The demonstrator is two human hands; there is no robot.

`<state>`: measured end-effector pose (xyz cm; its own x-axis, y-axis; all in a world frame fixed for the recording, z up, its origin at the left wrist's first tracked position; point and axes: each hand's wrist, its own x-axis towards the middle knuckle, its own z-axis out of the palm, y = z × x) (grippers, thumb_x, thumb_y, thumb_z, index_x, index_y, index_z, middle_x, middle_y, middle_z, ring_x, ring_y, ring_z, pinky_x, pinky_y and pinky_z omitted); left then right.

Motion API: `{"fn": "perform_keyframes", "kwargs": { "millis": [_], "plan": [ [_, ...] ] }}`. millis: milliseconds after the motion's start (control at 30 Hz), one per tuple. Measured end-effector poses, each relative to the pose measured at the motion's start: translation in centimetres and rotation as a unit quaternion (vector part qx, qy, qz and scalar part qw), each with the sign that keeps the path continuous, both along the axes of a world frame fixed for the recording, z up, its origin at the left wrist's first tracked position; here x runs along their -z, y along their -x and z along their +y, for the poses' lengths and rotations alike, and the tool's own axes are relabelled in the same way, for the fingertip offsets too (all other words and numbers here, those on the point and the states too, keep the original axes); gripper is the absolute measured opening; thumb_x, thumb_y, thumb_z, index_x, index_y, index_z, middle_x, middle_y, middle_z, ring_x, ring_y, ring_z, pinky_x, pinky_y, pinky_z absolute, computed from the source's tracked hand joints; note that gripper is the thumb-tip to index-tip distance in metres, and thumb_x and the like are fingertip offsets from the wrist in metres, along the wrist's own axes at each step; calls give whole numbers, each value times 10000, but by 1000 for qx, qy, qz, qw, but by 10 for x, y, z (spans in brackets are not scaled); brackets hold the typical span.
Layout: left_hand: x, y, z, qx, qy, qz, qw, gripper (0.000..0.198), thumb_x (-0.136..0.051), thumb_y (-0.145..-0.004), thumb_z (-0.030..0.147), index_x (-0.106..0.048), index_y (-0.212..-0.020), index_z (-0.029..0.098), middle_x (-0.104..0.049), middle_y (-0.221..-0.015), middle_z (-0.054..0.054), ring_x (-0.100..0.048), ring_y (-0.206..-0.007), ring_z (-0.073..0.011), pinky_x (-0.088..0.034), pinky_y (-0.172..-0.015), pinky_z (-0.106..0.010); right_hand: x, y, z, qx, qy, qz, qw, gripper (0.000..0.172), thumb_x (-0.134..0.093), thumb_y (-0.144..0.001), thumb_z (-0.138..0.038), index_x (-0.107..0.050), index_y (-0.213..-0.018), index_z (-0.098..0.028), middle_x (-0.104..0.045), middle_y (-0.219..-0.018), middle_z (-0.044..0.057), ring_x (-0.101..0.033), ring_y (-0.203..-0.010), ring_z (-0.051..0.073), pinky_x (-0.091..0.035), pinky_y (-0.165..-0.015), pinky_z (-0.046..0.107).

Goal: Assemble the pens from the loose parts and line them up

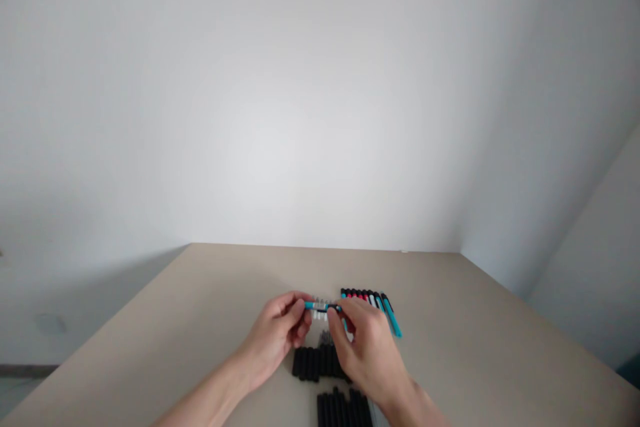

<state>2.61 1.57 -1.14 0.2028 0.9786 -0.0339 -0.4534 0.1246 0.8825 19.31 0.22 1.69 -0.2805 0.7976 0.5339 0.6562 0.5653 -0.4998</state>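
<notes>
Slim cylindrical blue-and-black pen (320, 307) held roughly level between both hands: blue end pinched by left hand (274, 328), black end gripped by right hand (369, 341). Small clear pieces (317, 315) seen just behind it. Dark, straight black tubes (307, 363) laid side by side in two groups, between and nearside of the hands. Coloured pens (389, 315) lined up just beyond right hand. Smooth beige tabletop (225, 293).
</notes>
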Motion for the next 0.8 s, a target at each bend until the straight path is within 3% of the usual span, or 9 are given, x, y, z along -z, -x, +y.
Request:
{"fn": "perform_keyframes", "kwargs": {
  "millis": [167,433,533,633,700,800],
  "plan": [
    [2,3,-2,57,-48,91,993,436,-702,-752,496,-646,-882,83,-425,-539,65,-283,-442,-39,-171,-426,-194,4,-2,6,12,42,73,996,354,-431,-938,-375,-456,-637,-190,-465,-564,-26,-395,-522,111,-260,-514,228],
    [6,10,1,89,-124,229,961,450,-575,-830,541,-646,-820,97,-544,-663,2,-335,-480,-51,-207,-451,-198,18,-7,17,4,107,230,967,369,-495,-896,-483,-589,-747,-159,-512,-605,-11,-432,-541,117,-343,-502,207],
    [10,11,6,59,-132,227,963,468,-558,-823,572,-615,-850,108,-595,-691,-21,-325,-471,-59,-210,-440,-196,18,-10,21,10,109,308,945,372,-531,-866,-500,-605,-749,-155,-555,-619,4,-465,-552,122,-372,-495,201],
    [13,14,10,-9,-148,238,960,420,-520,-847,566,-562,-882,149,-637,-699,-27,-361,-484,-83,-268,-462,-198,18,-14,28,22,116,361,925,362,-559,-842,-500,-613,-744,-156,-573,-606,4,-475,-536,120,-372,-478,197],
    [14,18,14,-68,-171,280,942,381,-498,-862,547,-553,-828,172,-645,-700,-26,-453,-550,-118,-346,-529,-214,20,-15,32,27,128,382,915,354,-567,-833,-498,-603,-731,-161,-555,-572,-10,-459,-502,113,-357,-459,197],
    [16,26,20,-156,-198,376,892,366,-517,-838,527,-608,-778,178,-642,-729,-36,-549,-688,-181,-410,-636,-256,24,-18,37,38,133,390,911,346,-566,-822,-493,-596,-718,-165,-556,-550,-12,-463,-485,118,-353,-452,204]
  ]
}}
